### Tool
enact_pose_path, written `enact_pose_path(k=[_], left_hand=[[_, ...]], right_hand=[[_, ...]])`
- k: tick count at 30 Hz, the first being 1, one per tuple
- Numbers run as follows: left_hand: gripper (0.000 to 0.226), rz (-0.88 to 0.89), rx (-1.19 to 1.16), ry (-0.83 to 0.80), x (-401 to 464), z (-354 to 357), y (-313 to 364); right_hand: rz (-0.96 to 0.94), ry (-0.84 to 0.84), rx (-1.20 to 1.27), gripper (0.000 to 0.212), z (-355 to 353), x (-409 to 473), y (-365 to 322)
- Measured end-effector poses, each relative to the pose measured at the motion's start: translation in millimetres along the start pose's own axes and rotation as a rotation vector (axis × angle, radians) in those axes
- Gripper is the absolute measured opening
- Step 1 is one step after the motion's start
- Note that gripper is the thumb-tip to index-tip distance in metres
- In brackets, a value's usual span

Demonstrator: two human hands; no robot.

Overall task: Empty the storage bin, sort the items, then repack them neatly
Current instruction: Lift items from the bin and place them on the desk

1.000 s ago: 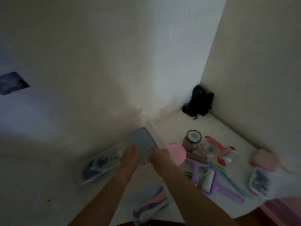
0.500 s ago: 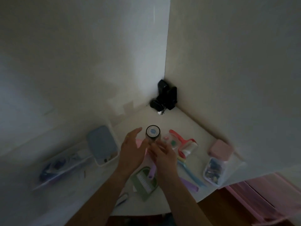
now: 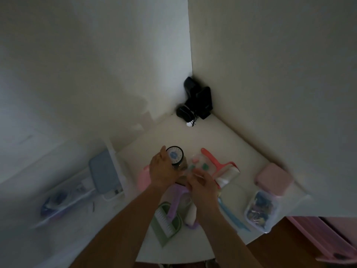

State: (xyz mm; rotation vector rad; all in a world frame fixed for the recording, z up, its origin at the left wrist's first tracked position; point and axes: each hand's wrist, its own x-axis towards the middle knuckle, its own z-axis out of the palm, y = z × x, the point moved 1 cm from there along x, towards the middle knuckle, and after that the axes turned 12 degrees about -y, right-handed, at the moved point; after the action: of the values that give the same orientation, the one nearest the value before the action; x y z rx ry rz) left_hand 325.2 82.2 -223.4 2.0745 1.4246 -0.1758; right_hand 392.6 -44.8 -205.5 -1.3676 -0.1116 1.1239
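Observation:
A small jar with a round black lid (image 3: pixel 174 156) is lifted above the white table (image 3: pixel 228 136), its lid tilted toward me. My left hand (image 3: pixel 161 171) grips the jar from the left side. From the right, my right hand (image 3: pixel 202 185) curls its fingers against the jar's lower end; that contact is blurred. The clear storage bin (image 3: pixel 114 151) stands at the left with a grey-blue case (image 3: pixel 103 171) inside it. Beneath my hands lie a purple lint roller (image 3: pixel 175 202) and a green brush (image 3: pixel 166 219).
A red lint roller (image 3: pixel 218 167), a clear pouch of small coloured bits (image 3: pixel 199 165), a pink box (image 3: pixel 273 179), a tub of clips (image 3: pixel 259 208) and a blue comb (image 3: pixel 231 215) lie at right. Black gear (image 3: pixel 195 101) fills the wall corner. A clear flat pouch (image 3: pixel 61 202) lies left.
Both hands left the grey-blue case in the bin, moved right and picked up the black-lidded jar. My view swung right, and the jar is now higher.

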Motion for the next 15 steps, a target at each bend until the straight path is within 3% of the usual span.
enact_pose_path(k=[5,11,15], left_hand=[[0.064,0.037,-0.161,0.163,13,11,-8],[0.066,0.304,-0.318,0.387,-36,-61,15],[0.067,0.439,-0.309,0.454,-96,-144,-1]], right_hand=[[-0.032,0.016,-0.179,0.018,-4,27,-2],[-0.2,-0.044,-0.234,0.029,15,14,-56],[-0.32,-0.32,-0.295,0.04,80,-29,-117]])
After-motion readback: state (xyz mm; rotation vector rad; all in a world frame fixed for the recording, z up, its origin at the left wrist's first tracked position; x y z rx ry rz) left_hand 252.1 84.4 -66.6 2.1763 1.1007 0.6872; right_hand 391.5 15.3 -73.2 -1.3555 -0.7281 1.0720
